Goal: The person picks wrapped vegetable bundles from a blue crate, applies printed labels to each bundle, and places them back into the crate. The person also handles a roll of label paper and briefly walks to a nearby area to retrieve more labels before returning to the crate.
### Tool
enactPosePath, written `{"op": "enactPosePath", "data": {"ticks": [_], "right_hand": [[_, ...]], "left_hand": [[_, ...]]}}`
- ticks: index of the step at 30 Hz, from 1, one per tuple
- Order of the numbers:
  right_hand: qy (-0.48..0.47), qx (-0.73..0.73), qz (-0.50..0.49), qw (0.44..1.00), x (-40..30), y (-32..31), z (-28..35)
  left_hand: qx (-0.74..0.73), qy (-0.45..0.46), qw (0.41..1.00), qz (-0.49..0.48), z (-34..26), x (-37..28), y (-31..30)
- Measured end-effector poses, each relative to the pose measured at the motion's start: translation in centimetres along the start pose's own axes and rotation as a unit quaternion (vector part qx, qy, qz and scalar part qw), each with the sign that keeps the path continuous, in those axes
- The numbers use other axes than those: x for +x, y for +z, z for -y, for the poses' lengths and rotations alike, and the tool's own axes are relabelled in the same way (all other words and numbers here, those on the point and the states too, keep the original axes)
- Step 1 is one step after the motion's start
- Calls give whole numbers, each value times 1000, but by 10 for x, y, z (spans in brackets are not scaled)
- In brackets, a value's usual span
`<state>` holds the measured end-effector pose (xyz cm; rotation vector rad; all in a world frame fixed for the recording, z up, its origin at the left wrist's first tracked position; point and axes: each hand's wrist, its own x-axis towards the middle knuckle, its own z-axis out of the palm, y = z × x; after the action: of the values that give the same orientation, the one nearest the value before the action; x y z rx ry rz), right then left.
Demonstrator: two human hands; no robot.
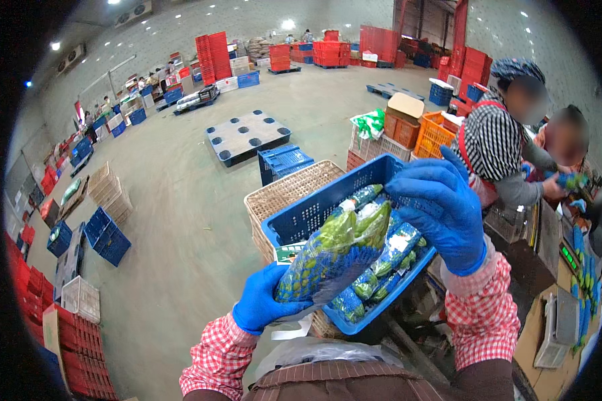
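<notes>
My left hand (273,295), in a blue glove, grips the lower end of a clear plastic bag of green vegetables in blue netting (331,255). A printed label or card (287,253) shows beside the bag. My right hand (439,213), also gloved in blue, is raised by the bag's upper end, its fingers bent and apart with nothing seen in them. Below both hands a blue perforated plastic crate (293,220) holds several netted green vegetable packs (401,243). The crate is tilted on a woven-look beige crate (301,183).
A blue crate (286,160) and a grey-topped pallet (248,133) stand beyond. Orange crates (431,134) are stacked at the right. Two people (491,135) work at a table with a scale display (568,258) and a white tray (557,328). Red crates (83,346) stand far left.
</notes>
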<state>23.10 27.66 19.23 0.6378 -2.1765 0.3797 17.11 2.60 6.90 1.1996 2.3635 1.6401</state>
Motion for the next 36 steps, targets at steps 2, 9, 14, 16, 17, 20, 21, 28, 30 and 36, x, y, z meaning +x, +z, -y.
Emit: {"op": "enactPosePath", "data": {"ticks": [2, 9, 14, 16, 17, 20, 21, 28, 30, 36], "right_hand": [[-15, -7, 51, 999, 2, -6, 0], [6, 197, 159, 967, -3, 13, -11], [215, 500, 146, 826, -6, 25, -8], [250, 498, 160, 815, -7, 26, -7], [246, 470, 170, 830, -5, 25, -8], [270, 417, 229, 837, 6, 30, -10], [202, 480, 195, 831, 6, 45, -21], [204, 499, -204, 817, 2, 21, -55], [262, 624, -177, 715, -19, 48, -4], [353, 492, -135, 784, -89, 111, 29]], "left_hand": [[23, 9, 1000, 6, -3, -2, 4], [25, 2, 999, 30, 0, -9, 5], [39, 2, 999, 37, -8, -9, -1], [52, 14, 998, 24, -5, -8, 0], [66, 26, 997, 23, -5, -6, 0], [95, 27, 995, 14, -2, -4, -3], [71, -2, 997, 13, 4, -1, -4], [-508, -50, 839, -188, -4, 64, -33], [-549, -20, 801, -238, -5, 60, -50], [-563, 13, 756, -333, 8, 76, -41]]}}
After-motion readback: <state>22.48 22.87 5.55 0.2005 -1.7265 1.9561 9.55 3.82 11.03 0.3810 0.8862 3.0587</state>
